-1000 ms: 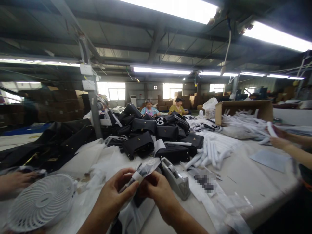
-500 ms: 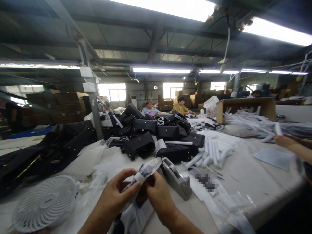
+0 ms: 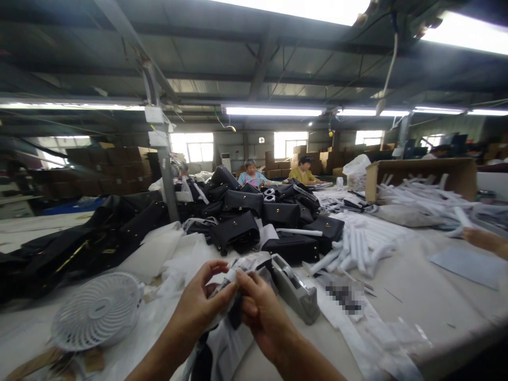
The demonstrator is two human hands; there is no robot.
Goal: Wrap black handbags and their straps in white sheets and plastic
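Note:
My left hand and my right hand meet low in the middle of the view. Both pinch a clear plastic bag with something dark inside; its white wrapping hangs down between my wrists. A grey tape dispenser stands on the table just right of my right hand. Behind my hands lies a heap of black handbags.
A small white fan lies at the lower left. White paper rolls and a cardboard box sit to the right, where another person's hand reaches in. Two people sit at the far end. A grey pole rises left of the bags.
The plastic bag's upper end has been folded down toward my fingers, and my hands have closed tighter together on it. The view has shifted slightly left.

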